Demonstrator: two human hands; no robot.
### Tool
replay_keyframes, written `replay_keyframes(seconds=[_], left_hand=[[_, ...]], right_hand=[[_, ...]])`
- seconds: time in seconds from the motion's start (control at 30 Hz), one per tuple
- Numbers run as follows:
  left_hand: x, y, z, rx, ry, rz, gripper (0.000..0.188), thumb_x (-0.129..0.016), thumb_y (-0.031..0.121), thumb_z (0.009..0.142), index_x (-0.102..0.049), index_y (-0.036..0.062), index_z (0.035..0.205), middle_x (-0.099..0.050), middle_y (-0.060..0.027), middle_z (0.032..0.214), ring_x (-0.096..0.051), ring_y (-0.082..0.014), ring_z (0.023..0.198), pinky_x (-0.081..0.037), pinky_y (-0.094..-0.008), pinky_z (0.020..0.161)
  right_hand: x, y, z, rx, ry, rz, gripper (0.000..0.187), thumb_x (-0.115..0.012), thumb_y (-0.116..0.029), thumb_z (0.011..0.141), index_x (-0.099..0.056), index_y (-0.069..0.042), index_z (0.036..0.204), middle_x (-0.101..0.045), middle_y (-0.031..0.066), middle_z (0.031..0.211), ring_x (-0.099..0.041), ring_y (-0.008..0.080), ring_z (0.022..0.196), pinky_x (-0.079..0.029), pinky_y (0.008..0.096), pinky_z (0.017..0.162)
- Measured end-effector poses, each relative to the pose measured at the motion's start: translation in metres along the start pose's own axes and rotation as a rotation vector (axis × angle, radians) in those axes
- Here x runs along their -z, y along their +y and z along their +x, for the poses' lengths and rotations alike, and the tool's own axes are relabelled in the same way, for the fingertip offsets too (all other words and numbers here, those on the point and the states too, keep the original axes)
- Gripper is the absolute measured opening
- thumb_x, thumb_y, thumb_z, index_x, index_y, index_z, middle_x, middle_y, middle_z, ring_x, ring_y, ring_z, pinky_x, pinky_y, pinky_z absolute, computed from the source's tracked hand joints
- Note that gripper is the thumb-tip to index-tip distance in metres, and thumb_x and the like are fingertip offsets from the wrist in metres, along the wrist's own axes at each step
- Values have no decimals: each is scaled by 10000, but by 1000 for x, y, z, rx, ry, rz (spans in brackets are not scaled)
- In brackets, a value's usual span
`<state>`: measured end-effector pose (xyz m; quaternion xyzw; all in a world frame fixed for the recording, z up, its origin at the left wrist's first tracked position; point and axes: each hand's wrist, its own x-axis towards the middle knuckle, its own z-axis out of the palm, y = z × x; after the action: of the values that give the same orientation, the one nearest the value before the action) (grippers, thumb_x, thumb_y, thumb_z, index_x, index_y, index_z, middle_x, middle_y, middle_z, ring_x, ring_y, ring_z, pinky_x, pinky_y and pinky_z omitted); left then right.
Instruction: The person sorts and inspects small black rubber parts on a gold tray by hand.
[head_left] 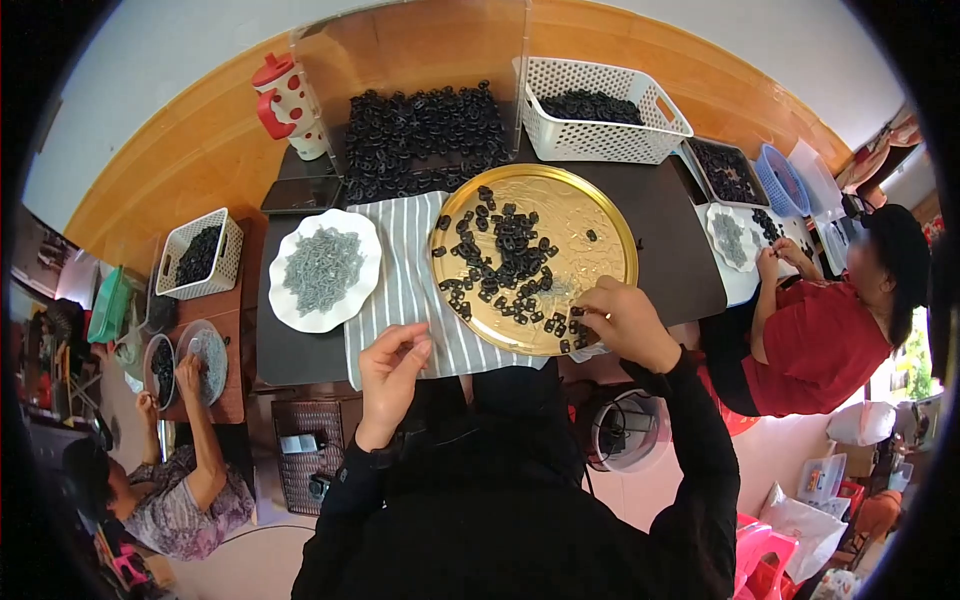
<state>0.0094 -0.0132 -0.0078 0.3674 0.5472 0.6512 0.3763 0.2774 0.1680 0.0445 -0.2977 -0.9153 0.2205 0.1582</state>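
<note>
A round gold tray (605,210) lies on the dark table before me. Many small black plastic pieces (518,245) are heaped and scattered across it, with a small patch of thin grey pins near its lower right. My right hand (632,325) is over the tray's lower right edge, fingertips pinched together beside several black pieces; whatever they hold is too small to name. My left hand (390,382) hovers at the front edge of a grey-and-white striped cloth (400,290), thumb and fingers closed together. Whether something is between them is hidden.
A white scalloped dish (288,305) holds thin grey metal pins. Behind stand a clear-walled bin of black pieces (425,135), a white basket (600,148) and a spotted tumbler (290,110). Co-workers sit at left (185,500) and right (820,345), handling small parts.
</note>
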Motion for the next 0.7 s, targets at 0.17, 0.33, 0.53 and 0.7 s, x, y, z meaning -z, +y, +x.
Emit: replay_keyframes(seconds=[0.17,0.33,0.53,0.7], left_hand=[[-10,5,-6,-9,-50,25,211,-605,-39,852,-635,-38,1062,-566,-37,870,-526,-70,734,-429,-192,651],[-9,8,-8,-28,-55,40,219,-605,-27,860,-637,-26,1077,-575,-43,865,-539,-92,734,-447,-204,648],[-5,10,-6,-10,-83,29,210,-601,-51,857,-636,-29,1063,-563,-41,882,-522,-70,755,-420,-185,657],[-9,12,-7,1,-108,-1,207,-605,-49,857,-635,-31,1061,-561,-38,879,-519,-69,752,-416,-187,658]], right_hand=[[-6,7,5,-22,-20,-17,107,-614,-69,747,-636,-20,839,-550,158,798,-580,363,753,-471,424,663],[-5,0,3,-65,-45,80,144,-638,-49,728,-610,-7,863,-547,156,805,-577,364,760,-465,420,660],[2,-14,15,-7,75,169,123,-615,-50,753,-603,-6,867,-544,159,799,-571,369,751,-460,425,659],[-6,-2,49,40,20,-16,175,-614,-46,741,-629,-23,913,-549,155,801,-578,345,725,-462,404,646]])
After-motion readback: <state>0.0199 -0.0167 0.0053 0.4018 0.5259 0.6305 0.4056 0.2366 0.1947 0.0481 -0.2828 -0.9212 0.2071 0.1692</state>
